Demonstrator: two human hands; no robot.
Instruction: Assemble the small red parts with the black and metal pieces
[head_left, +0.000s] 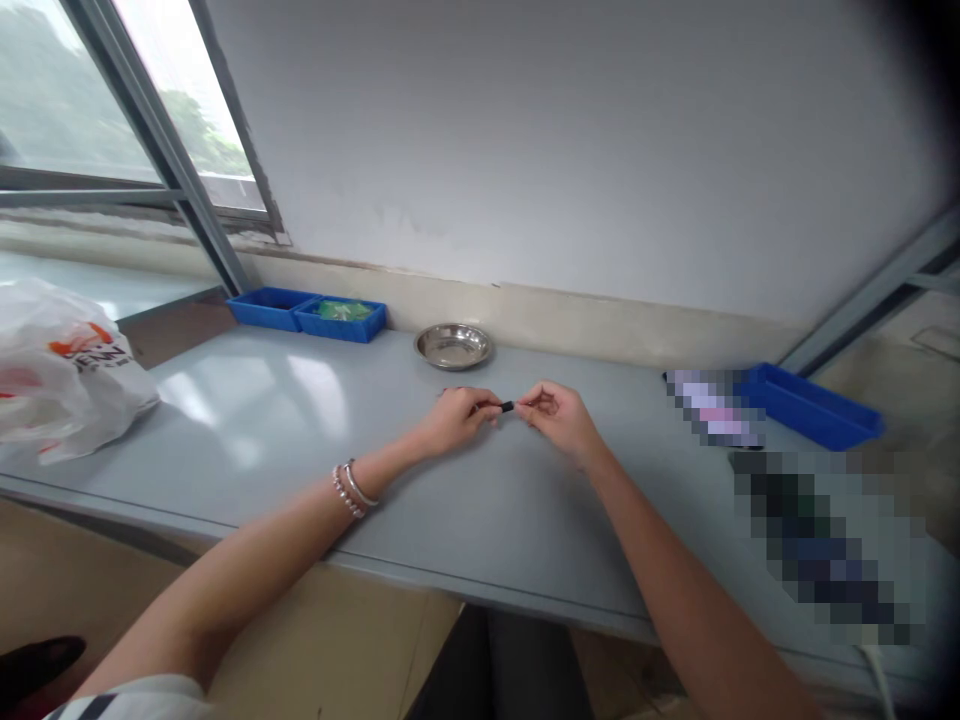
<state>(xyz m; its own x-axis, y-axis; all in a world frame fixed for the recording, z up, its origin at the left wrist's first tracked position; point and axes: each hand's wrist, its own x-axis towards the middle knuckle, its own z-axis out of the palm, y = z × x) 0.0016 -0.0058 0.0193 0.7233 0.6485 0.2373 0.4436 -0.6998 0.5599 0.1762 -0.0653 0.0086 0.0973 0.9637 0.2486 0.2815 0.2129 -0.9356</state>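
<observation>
Both hands meet over the middle of the grey table. A small black piece sits between them. My left hand, with bracelets on its wrist, is closed in a pinch on one end of it. On the other end, my right hand pinches it with thumb and fingers. The piece is too small to name more closely. A round steel dish stands just beyond the hands, near the wall.
Two blue trays sit by the window at the back left, one with green contents. Another blue tray is at the right. A white plastic bag lies on the left. Blurred-out items lie at the right front.
</observation>
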